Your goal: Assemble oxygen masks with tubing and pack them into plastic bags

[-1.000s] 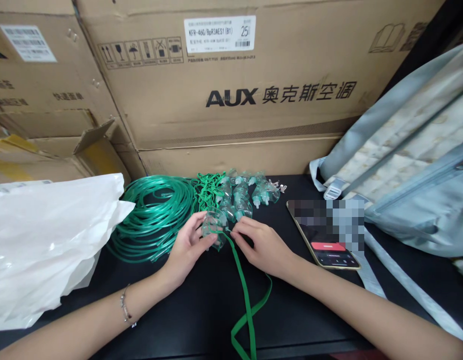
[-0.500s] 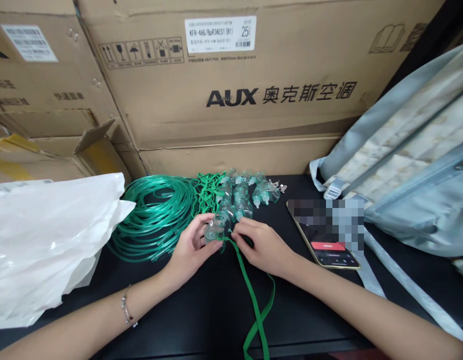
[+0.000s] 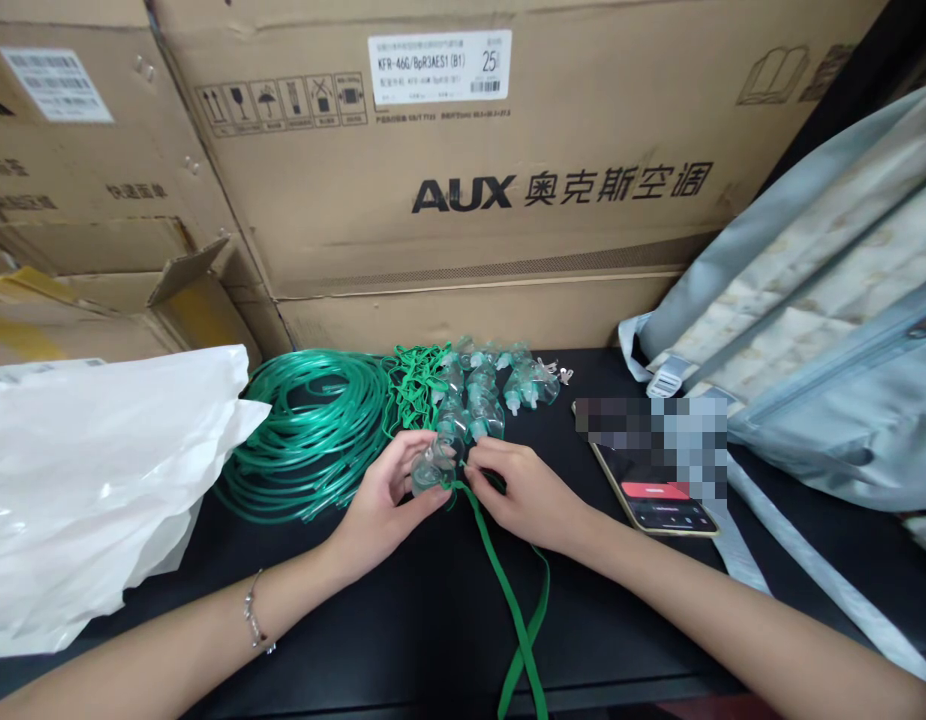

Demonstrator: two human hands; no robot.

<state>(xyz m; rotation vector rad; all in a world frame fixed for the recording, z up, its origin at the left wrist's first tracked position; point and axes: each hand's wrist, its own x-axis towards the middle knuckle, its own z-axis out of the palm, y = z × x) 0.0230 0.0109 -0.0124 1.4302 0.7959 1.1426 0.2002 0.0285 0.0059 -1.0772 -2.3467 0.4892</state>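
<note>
My left hand [image 3: 392,492] is closed around a clear oxygen mask [image 3: 431,468], thumb at its near edge. A green elastic strap [image 3: 500,575] runs from the mask's right edge down over the table's front. My right hand [image 3: 527,495] pinches the strap's thin end close to the mask; the fingertips partly hide it. Just beyond the hands, several more clear masks [image 3: 485,395] lie in rows with pale green connectors. A heap of green straps [image 3: 418,380] rests to their left.
Coiled green tubing [image 3: 305,440] and a white plastic bag [image 3: 95,480] lie on the left. To the right are a phone [image 3: 650,490], small metal clips [image 3: 562,373] and a grey-blue backpack [image 3: 830,300]. Large cardboard boxes [image 3: 463,240] stand behind the black table [image 3: 343,640].
The mask and my left fingers have shifted slightly right, toward my right hand. The strap's hanging lower part has swung a little to the right.
</note>
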